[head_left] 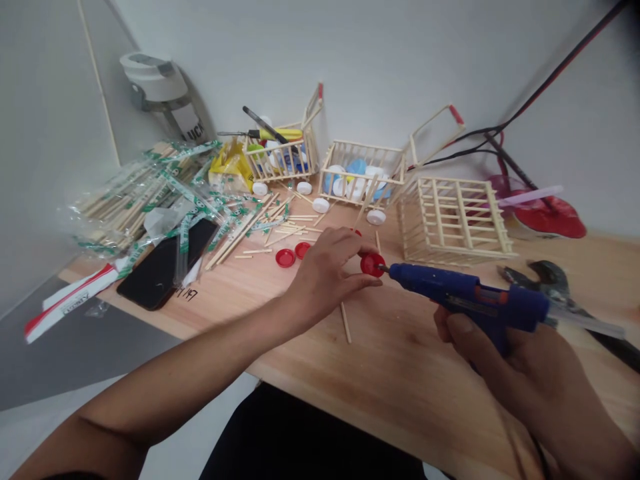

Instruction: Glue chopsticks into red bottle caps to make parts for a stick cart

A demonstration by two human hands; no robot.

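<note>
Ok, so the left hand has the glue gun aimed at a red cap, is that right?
Not quite: the head view shows the right hand holding the glue gun, aimed at the red cap, which the left hand holds.

At about ten o'clock, a white label on the side of a clear bottle point(189, 123) has big dark letters. They look like "UCK", but the bottle's curve hides the rest. Black pen marks on the wooden table point(187, 294), just beside a black phone point(160, 263), look like "1/197". At about eight o'clock, a white and red strip point(70, 303) has small print, too blurry to read. The green print on the plastic wrappers point(175, 187) is too small to read.
</note>
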